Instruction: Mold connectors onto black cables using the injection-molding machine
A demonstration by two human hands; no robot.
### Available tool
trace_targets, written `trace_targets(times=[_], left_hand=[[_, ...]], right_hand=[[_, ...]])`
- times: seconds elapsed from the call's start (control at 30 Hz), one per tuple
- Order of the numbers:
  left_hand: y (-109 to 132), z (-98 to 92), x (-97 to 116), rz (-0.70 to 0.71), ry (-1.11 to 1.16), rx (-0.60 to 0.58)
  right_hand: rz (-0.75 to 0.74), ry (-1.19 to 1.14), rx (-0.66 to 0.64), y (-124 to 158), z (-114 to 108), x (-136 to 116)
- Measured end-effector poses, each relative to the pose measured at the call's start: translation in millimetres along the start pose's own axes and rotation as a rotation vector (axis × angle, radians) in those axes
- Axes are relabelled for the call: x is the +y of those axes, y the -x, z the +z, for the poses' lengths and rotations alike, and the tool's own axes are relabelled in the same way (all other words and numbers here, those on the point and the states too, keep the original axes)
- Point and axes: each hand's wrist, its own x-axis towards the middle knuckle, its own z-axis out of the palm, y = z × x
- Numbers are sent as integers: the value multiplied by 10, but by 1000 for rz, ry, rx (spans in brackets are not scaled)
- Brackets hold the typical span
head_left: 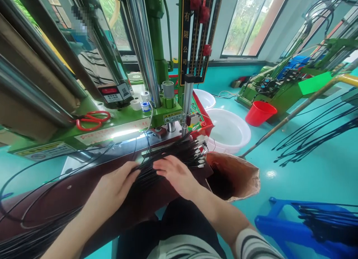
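Observation:
A thick bundle of black cables (179, 151) lies along the brown table edge in front of the machine. Silver and white plugs (200, 154) fan out at its right end. My left hand (119, 180) is at the bundle's left part, thumb and fingers closed around some black cables. Just to the right, my right hand (179, 175) rests over the same bundle with its fingers stretched out, fingertips pointing left. Its underside and any cable beneath the palm are hidden. More black cable lengths (39, 233) run along the table at lower left.
A green press machine (160, 115) with steel columns stands close ahead. Red-handled scissors (93, 121) lie on its ledge. At right are a paper-lined box (246, 177), white tubs (229, 128), a red bucket (260, 113), a leaning pole (291, 117) and a blue stool (275, 221) bearing cables.

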Motion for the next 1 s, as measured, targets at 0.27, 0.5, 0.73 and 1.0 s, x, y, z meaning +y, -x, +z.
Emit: trace_targets(times=[0.27,0.5,0.73,1.0], left_hand=[[388,272,168,-160,402,-515],[436,589,711,-315,1401,-612],[315,1019,916,-658,1644,-293],[479,872,996,-620,1524,-237]], right_hand=[[-107,-164,106,-228,-61,-471],[261,258,-312,205,-92,-166],[232,181,-157,-19,-234,-166],[472,722,-398,-307,-195,-414]])
